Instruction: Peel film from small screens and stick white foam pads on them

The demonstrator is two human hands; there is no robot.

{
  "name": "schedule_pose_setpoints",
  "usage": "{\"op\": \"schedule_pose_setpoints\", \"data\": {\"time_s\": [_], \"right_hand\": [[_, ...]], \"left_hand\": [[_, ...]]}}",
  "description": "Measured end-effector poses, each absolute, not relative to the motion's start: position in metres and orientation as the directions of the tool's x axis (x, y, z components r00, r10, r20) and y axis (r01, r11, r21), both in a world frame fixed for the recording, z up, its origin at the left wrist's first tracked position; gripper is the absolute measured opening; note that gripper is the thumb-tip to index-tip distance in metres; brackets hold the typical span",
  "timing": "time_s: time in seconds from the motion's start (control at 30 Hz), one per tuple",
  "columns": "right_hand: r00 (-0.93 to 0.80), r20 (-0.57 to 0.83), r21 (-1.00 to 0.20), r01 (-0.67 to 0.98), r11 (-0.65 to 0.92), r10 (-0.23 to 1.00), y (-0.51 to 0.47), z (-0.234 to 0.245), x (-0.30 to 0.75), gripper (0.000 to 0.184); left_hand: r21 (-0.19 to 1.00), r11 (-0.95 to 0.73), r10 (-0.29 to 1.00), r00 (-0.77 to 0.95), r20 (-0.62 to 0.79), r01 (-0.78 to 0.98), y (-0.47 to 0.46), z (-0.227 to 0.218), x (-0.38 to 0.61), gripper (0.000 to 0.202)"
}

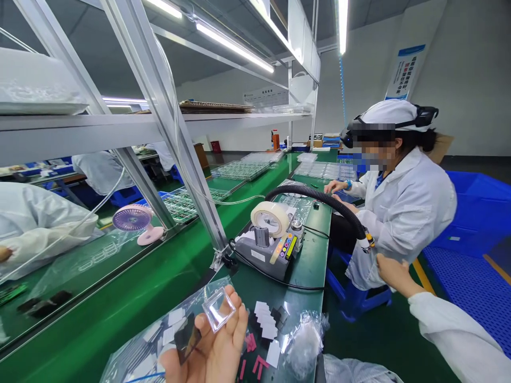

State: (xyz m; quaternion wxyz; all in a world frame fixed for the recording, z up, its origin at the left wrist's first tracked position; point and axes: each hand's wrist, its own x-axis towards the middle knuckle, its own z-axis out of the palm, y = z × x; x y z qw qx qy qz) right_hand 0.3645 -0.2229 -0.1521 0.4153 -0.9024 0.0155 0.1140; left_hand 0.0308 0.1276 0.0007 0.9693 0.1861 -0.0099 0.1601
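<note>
My left hand [223,340] is at the bottom centre, palm up. Its fingers hold a small clear square frame [219,309], tilted, and a thin dark square piece [187,338] stands at the thumb side. Beneath and beside it lies a clear plastic bag [138,340] with white and grey pieces. Out to the right, my right hand [397,275] is closed, just below the brass-tipped nozzle [368,243] of a black corrugated hose [323,196]. Whatever its fingers pinch, if anything, is hidden.
A grey tape dispenser [267,252] carries a roll of tape [271,219]. White square pieces [265,322], pink strips [259,364] and crumpled clear film [305,340] lie on the green bench. A co-worker in white [407,202] sits at right. A pink fan [138,221] stands left.
</note>
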Motion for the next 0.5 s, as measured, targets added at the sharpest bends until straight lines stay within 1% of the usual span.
{"op": "schedule_pose_setpoints", "data": {"time_s": [0.07,0.13,0.27,0.33,0.43,0.5], "right_hand": [[0.965,-0.214,-0.718,-0.052,-0.694,0.148,-0.215,-0.161,0.350,0.021],[0.942,-0.212,-0.708,0.036,-0.706,0.260,-0.202,-0.171,0.330,0.019],[0.857,-0.194,-0.736,0.194,-0.648,0.477,-0.166,-0.183,0.285,0.021],[0.810,-0.185,-0.765,0.236,-0.599,0.556,-0.151,-0.181,0.267,0.028],[0.727,-0.203,-0.795,0.269,-0.543,0.657,-0.141,-0.172,0.249,0.035],[0.661,-0.250,-0.788,0.285,-0.545,0.707,-0.147,-0.168,0.243,0.028]], "left_hand": [[0.347,0.878,0.309,0.944,0.115,-0.330,0.126,0.002,0.032,0.034],[0.332,0.878,0.296,0.937,0.188,-0.344,0.123,0.006,0.033,0.034],[0.310,0.878,0.259,0.906,0.335,-0.365,0.118,0.010,0.037,0.031],[0.325,0.867,0.254,0.897,0.363,-0.377,0.116,0.009,0.038,0.030],[0.378,0.841,0.246,0.896,0.370,-0.387,0.110,0.006,0.037,0.029],[0.403,0.828,0.252,0.901,0.353,-0.390,0.106,0.006,0.036,0.028]]}}
